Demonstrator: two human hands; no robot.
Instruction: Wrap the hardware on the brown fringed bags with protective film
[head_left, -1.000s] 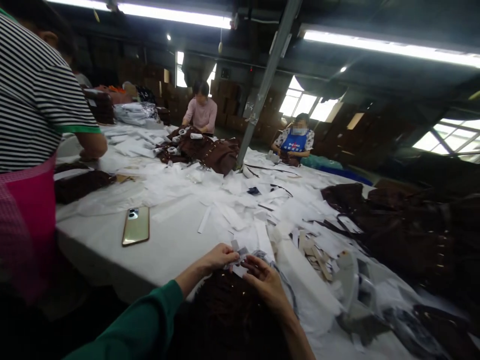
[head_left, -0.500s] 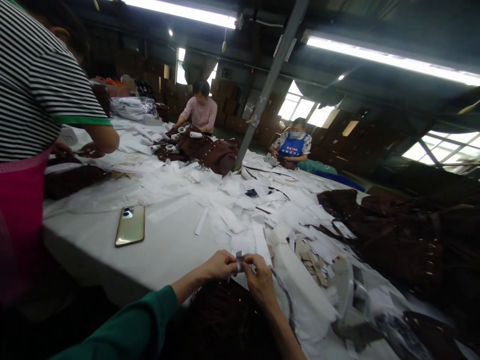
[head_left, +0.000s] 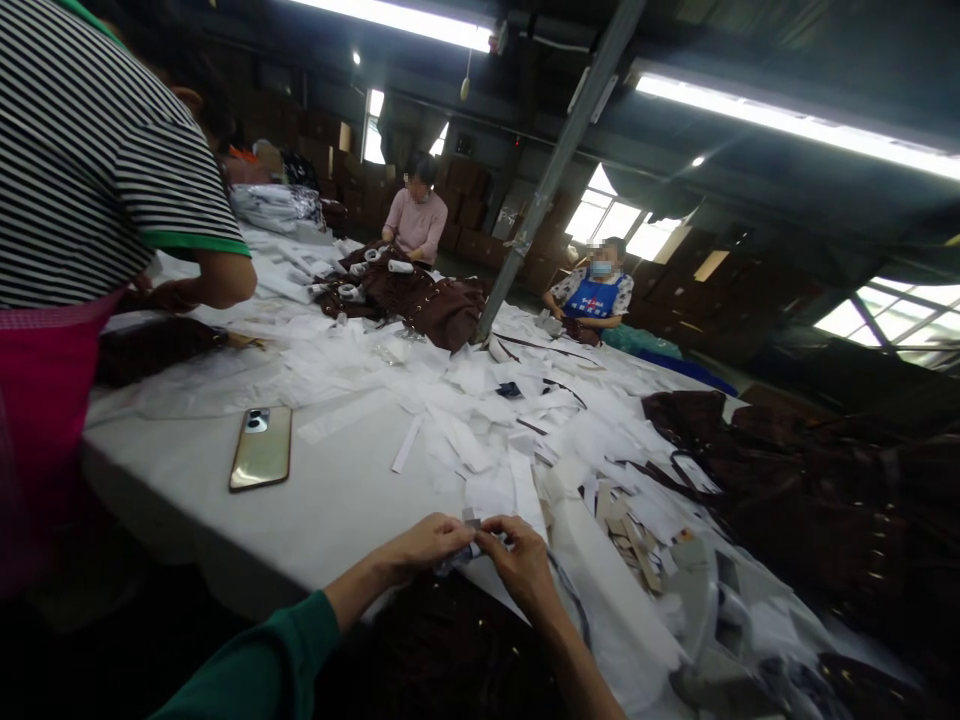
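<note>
At the table's near edge, my left hand [head_left: 429, 542] and my right hand [head_left: 519, 556] meet fingertip to fingertip. Both are closed, pinching a small grey strip [head_left: 471, 518] whose top end sticks up between them. Under the fingers shows a bit of shiny, bluish wrapping [head_left: 456, 562]; whether it joins the strip I cannot tell. Below my hands lies a dark brown item with metal studs [head_left: 450, 650], mostly lost in shadow.
A phone [head_left: 260, 450] lies on the white table [head_left: 187, 480]. Paper scraps [head_left: 450, 430] cover the middle. At right are a grey tape dispenser [head_left: 701, 590] and brown studded bags [head_left: 810, 480]. A metal post [head_left: 555, 170] rises beyond. Co-workers stand left and across.
My hands have moved slightly down, and the grey strip shows less between them. Bluish wrapping now shows beneath the fingers. The camera view has shifted a little.
</note>
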